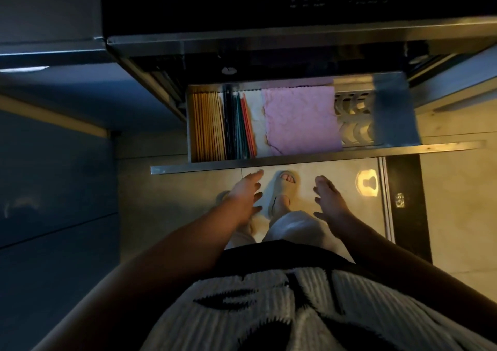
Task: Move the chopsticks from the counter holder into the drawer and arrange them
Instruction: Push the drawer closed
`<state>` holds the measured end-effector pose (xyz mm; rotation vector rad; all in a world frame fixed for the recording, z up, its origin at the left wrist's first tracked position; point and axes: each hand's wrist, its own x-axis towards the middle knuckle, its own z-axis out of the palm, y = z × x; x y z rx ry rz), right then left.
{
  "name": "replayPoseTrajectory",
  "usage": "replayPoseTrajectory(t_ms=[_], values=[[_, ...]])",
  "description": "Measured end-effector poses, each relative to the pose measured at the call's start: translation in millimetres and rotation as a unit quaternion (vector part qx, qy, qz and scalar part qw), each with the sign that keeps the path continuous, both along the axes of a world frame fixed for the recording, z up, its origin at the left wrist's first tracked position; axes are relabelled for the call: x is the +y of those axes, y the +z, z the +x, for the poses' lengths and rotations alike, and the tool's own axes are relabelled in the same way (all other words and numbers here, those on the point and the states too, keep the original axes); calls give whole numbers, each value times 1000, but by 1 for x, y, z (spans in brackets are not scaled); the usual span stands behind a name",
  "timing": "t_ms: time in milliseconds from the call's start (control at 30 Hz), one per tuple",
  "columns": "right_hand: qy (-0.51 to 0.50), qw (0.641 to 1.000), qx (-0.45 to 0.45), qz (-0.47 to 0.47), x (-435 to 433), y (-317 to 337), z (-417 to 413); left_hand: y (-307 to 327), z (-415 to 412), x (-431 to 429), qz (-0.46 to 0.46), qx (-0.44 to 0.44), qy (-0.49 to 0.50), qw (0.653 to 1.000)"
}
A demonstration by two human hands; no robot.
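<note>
Chopsticks lie lined up in the drawer, so my left hand and right hand hover empty, fingers spread (closing next, probably).

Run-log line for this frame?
drawer open; wooden chopsticks at left end; pink cloth middle; left hand open, empty; right hand open, empty
</note>
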<state>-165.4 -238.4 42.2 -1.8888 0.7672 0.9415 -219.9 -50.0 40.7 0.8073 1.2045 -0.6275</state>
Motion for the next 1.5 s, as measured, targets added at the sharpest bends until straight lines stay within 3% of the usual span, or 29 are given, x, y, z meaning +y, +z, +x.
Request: replayPoseTrajectory(t_ms=[100,233,467,733,1067,1500], values=[[-203,969,95,108,-9,2,14,4,9,-4,-91,-28,148,984],[-317,912,134,224,-23,1,39,7,36,-11,-133,11,275,952],[-379,865,136,301,-33,7,103,12,62,-39,-136,-6,358,924],[-399,799,201,402,-42,12,153,15,88,-55,-116,-43,451,884],[-347,808,208,427,-39,7,211,15,137,-49,-99,-121,489,858],[-356,822,105,431,-10,-8,266,-5,207,-9,-80,-178,472,860]])
